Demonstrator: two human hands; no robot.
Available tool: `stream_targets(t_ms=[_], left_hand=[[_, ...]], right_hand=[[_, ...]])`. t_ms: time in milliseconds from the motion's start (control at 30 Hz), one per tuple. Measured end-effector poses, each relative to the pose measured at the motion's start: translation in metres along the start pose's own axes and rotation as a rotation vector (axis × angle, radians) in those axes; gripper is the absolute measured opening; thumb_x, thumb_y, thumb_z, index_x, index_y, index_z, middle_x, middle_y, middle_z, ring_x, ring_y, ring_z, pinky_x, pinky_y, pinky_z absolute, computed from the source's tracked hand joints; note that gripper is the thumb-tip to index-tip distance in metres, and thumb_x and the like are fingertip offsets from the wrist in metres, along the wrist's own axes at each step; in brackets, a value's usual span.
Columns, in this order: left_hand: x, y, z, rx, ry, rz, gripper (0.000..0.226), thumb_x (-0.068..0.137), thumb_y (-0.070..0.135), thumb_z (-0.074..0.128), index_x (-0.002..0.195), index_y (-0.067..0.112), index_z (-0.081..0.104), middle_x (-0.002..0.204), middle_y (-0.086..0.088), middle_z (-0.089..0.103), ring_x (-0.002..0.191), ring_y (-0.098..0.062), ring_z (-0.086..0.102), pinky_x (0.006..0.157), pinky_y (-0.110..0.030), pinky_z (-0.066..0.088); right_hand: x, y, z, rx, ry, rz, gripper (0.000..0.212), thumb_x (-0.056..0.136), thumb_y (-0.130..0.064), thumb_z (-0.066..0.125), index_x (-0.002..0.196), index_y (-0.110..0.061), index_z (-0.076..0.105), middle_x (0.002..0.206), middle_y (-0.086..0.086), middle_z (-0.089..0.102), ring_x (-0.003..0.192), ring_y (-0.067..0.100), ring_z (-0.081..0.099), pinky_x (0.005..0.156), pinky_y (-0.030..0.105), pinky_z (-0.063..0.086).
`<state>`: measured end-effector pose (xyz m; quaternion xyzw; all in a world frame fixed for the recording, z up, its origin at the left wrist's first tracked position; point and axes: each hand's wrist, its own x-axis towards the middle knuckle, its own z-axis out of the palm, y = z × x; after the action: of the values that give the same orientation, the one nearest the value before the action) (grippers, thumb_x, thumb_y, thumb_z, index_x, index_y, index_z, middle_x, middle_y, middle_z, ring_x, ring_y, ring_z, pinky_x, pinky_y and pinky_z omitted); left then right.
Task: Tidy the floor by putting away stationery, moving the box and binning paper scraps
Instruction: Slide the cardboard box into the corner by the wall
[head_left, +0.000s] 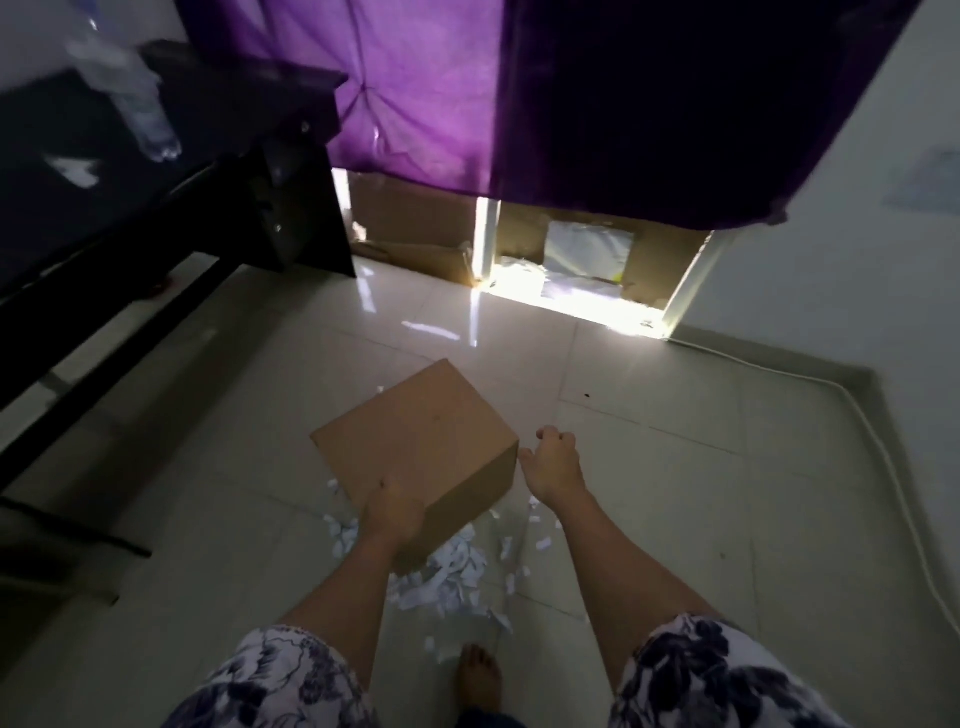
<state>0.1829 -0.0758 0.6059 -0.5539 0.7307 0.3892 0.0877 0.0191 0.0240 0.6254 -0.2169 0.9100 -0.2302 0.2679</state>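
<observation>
While we are looking down from head height, our left hand (392, 512) is gripping the near corner of a plain brown cardboard box (421, 441) in the lower middle of the frame, thumb on top and fingers wrapped under the edge. We are seeing the box tilted, with one corner pointing toward the top of the frame. Our right hand (553, 462) is hanging just beside the box's right corner, fingers loosely curled and holding nothing; we cannot tell whether the thumb is touching the cardboard.

Torn white paper scraps (452, 571) are lying scattered on the pale tiled floor (701, 493), mostly beneath and just below the box, with a few strays to its left and right. Whether the box is touching the floor, we cannot tell.

Flower-print sleeves (270, 680) are showing at the bottom edge on both arms, and a bare foot (478, 680) is standing between them at bottom centre.

Across the top of the frame a purple curtain (431, 88) is hanging, with bright light spilling under its hem onto the tiles. Below the hem, flattened cardboard (410, 223) is leaning against the wall. At upper left, a dark counter (130, 171) is carrying a clear plastic bottle (124, 83), blurred. A white cable (883, 467) is running along the skirting at the right.
</observation>
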Motion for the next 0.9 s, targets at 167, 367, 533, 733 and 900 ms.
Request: stream_targets(t_ms=[167,367,533,733,900], left_hand=[[0.077,-0.023,-0.001,0.058,-0.012,-0.106,0.042,0.097,0.021,0.046,0.132,-0.002,0.046,0.13,-0.019,0.056,0.119,-0.033,0.055,0.095,-0.036,0.045],[0.185,-0.074,0.049,0.018,0.058,-0.269,0.051,0.091,0.028,0.047,0.134,0.002,0.042,0.137,-0.019,0.047,0.126,-0.037,0.045,0.105,-0.043,0.04],[0.256,-0.122,0.103,-0.052,-0.083,-0.513,0.114,0.064,0.068,0.069,0.148,0.007,0.024,0.154,-0.015,0.026,0.138,-0.033,0.032,0.111,-0.041,0.032],[0.28,-0.143,0.121,-0.587,-0.154,-0.564,0.078,0.07,0.019,0.083,0.133,-0.005,0.045,0.136,-0.018,0.052,0.121,-0.035,0.053,0.09,-0.043,0.047],[0.255,-0.115,0.088,-0.486,-0.05,-0.487,0.093,0.059,0.024,0.09,0.134,-0.006,0.044,0.136,-0.019,0.053,0.121,-0.035,0.053,0.1,-0.043,0.048]], right_hand=[[0.095,-0.009,0.034,-0.094,-0.093,0.073,0.043,0.097,-0.025,0.047,0.132,-0.001,0.041,0.137,0.023,0.036,0.122,0.04,0.045,0.101,0.041,0.039],[0.205,0.014,0.108,-0.145,-0.16,0.151,0.045,0.092,-0.023,0.049,0.131,-0.002,0.042,0.136,0.022,0.042,0.124,0.04,0.044,0.098,0.041,0.042],[0.277,0.054,0.187,-0.055,-0.185,0.22,0.081,0.084,-0.033,0.065,0.145,-0.006,0.019,0.147,0.017,0.029,0.131,0.037,0.037,0.106,0.042,0.039],[0.294,0.078,0.222,0.104,-0.131,0.317,0.098,0.073,-0.021,0.08,0.143,-0.004,0.014,0.145,0.012,0.014,0.124,0.035,0.041,0.107,0.038,0.04],[0.256,0.066,0.166,0.239,-0.04,0.403,0.089,0.076,-0.007,0.077,0.142,0.005,0.018,0.147,0.017,0.018,0.105,0.029,0.049,0.087,0.014,0.049]])
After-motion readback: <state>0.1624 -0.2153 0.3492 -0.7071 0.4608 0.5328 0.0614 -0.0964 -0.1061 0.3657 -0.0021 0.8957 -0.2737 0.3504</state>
